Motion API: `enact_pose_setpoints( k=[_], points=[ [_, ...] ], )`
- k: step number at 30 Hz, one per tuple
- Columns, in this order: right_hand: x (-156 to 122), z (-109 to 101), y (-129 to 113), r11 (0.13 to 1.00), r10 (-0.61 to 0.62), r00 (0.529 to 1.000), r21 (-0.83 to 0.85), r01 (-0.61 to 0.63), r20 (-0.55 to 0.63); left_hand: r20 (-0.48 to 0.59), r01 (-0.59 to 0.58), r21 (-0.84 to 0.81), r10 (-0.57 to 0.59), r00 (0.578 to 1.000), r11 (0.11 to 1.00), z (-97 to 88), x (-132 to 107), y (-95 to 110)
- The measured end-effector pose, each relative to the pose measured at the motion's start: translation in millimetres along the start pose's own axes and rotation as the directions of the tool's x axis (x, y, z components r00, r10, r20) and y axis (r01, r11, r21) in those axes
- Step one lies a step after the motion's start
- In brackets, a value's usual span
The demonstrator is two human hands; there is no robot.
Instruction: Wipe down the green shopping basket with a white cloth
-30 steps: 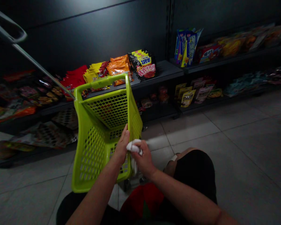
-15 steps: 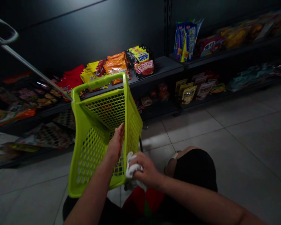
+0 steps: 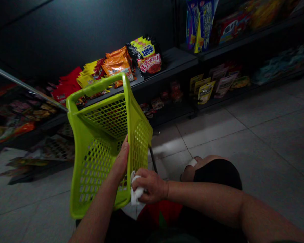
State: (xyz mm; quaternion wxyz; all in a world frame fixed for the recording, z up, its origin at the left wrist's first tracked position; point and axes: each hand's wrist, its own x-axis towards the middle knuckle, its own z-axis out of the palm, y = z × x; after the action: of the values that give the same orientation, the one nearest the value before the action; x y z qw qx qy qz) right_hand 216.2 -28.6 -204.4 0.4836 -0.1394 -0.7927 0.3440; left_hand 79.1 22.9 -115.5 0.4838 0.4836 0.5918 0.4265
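A green plastic shopping basket (image 3: 74,168) with lattice walls stands tilted in front of me, its mouth facing me. My left hand (image 3: 121,160) is inside it, fingers stretched out and laid along the inner face of the right-hand wall; some fingers are hidden. Bunched in my right hand (image 3: 152,185) is a white cloth (image 3: 136,194), pressed against the outside of that same wall near its front edge. The two hands sit on opposite sides of the wall.
Dark shelves (image 3: 178,60) run across the back with noodle packets (image 3: 148,60), orange packets (image 3: 119,64) and blue-and-yellow snack packs (image 3: 202,27). Small pouches (image 3: 206,91) stand below. A metal pole (image 3: 27,87) reaches the basket's left corner. Tiled floor (image 3: 243,152) lies to the right.
My right hand and the cloth have shifted slightly up and left along the basket wall. The left hand has settled against the wall's inside. The view has tilted a little.
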Motion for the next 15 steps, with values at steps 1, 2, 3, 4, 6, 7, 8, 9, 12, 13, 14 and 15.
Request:
enact_pose_setpoints(
  k=[1,2,3,4,6,7,8,9,12,13,14,15],
  points=[
    [-0.6,-4.2,5.7,0.995,-0.091,0.990,-0.028,0.094,0.112,-0.017,0.027,-0.018,-0.027,0.999,0.999,-0.1,-1.6,1.1],
    [3.4,-10.6,14.8,0.986,-0.147,0.972,-0.057,0.159,0.184,-0.042,0.048,-0.040,-0.049,0.998,0.998,0.0,-2.4,2.0],
    [11.4,-18.3,26.5,0.980,-0.159,0.964,-0.085,0.181,0.212,-0.066,0.056,-0.061,-0.060,0.996,0.997,0.1,-2.4,2.6],
    [22.3,-26.4,39.7,0.983,-0.127,0.974,-0.110,0.149,0.185,-0.083,0.055,-0.079,-0.062,0.995,0.995,0.2,-1.7,3.1],
    [47.9,-40.1,66.4,0.991,0.053,0.997,-0.123,-0.059,-0.048,-0.091,0.054,-0.115,-0.065,0.994,0.992,0.2,0.9,3.6],
    [59.9,-44.2,77.4,0.975,0.180,0.963,-0.095,-0.202,-0.202,-0.084,0.062,-0.127,-0.073,0.994,0.990,0.2,2.1,4.0],
    [69.6,-45.9,85.4,0.943,0.296,0.895,-0.044,-0.329,-0.334,-0.078,0.076,-0.132,-0.087,0.993,0.988,0.2,3.0,4.5],
    [76.0,-44.9,89.6,0.908,0.385,0.823,0.009,-0.420,-0.418,-0.074,0.093,-0.131,-0.103,0.992,0.987,0.4,3.5,5.2],
    [70.8,-29.5,77.8,0.891,0.430,0.810,0.040,-0.453,-0.398,-0.081,0.086,-0.132,-0.097,0.992,0.988,1.5,2.3,6.9],
    [62.4,-22.8,68.1,0.920,0.375,0.868,0.017,-0.391,-0.327,-0.079,0.070,-0.136,-0.082,0.993,0.988,1.7,1.4,6.9],
    [52.6,-17.1,57.7,0.951,0.299,0.922,-0.005,-0.310,-0.248,-0.076,0.058,-0.141,-0.069,0.995,0.988,1.6,0.5,6.5],
    [42.9,-13.3,48.4,0.975,0.213,0.962,-0.022,-0.220,-0.170,-0.071,0.050,-0.147,-0.061,0.996,0.988,1.0,-0.2,5.5]
  ],
)
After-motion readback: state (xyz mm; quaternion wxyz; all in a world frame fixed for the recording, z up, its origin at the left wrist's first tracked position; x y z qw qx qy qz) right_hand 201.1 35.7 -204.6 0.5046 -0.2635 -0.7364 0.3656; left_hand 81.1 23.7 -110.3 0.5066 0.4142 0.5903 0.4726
